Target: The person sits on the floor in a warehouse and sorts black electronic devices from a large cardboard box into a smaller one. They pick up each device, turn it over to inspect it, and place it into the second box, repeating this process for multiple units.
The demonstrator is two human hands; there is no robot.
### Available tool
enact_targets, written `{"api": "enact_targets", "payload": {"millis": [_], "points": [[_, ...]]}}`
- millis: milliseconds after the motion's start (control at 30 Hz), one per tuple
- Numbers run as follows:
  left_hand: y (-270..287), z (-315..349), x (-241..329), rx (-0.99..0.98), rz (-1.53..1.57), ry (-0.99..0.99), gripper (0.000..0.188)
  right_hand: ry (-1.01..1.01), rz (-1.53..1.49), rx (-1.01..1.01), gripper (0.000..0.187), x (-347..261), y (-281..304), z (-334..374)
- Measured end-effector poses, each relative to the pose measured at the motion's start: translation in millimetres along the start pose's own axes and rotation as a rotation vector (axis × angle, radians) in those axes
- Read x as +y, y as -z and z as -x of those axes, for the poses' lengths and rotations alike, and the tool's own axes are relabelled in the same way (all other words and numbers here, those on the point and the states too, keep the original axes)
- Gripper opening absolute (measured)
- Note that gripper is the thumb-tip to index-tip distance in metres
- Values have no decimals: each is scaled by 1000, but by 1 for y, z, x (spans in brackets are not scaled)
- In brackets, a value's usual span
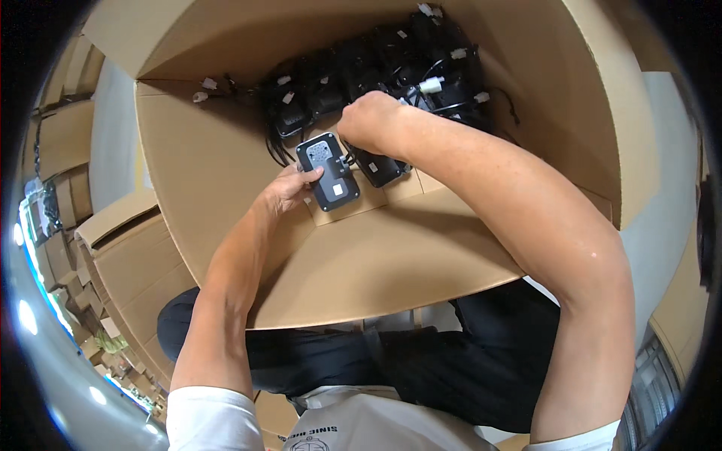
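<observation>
A black rectangular electronic unit (340, 198) with rounded corners, a grey patch and a white label is gripped in my left hand (288, 188), thumb across its face. A dark cable leaves its right side. Just up and to the right, my right hand (368, 120) is curled closed; its fingertips face away, hiding what they hold, if anything. Beneath it lies another black unit (380, 170) on the carton floor. More black units (293, 119) with cables and white connectors (431, 85) are crowded along the far side of the carton.
The open cardboard carton (391, 259) surrounds both hands, its near flap bending toward my legs. At the left stands another cardboard box (139, 263), with many cartons (64, 135) stacked beyond it. Loose cables (511, 105) trail along the carton's right inside.
</observation>
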State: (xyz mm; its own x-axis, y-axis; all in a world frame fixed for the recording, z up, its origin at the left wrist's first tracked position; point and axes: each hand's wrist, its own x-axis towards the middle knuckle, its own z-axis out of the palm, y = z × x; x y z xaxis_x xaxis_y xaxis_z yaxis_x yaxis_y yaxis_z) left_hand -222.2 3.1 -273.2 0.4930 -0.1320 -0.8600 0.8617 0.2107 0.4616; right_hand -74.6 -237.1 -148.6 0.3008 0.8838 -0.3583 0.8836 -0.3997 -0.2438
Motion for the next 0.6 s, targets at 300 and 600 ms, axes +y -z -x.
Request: {"api": "enact_targets", "payload": {"millis": [300, 600], "points": [[-23, -11, -8, -127, 140, -56, 47, -1, 27, 89, 18, 16, 12, 5], [-10, -26, -23, 197, -110, 14, 47, 29, 64, 118, 10, 11, 0, 1]]}}
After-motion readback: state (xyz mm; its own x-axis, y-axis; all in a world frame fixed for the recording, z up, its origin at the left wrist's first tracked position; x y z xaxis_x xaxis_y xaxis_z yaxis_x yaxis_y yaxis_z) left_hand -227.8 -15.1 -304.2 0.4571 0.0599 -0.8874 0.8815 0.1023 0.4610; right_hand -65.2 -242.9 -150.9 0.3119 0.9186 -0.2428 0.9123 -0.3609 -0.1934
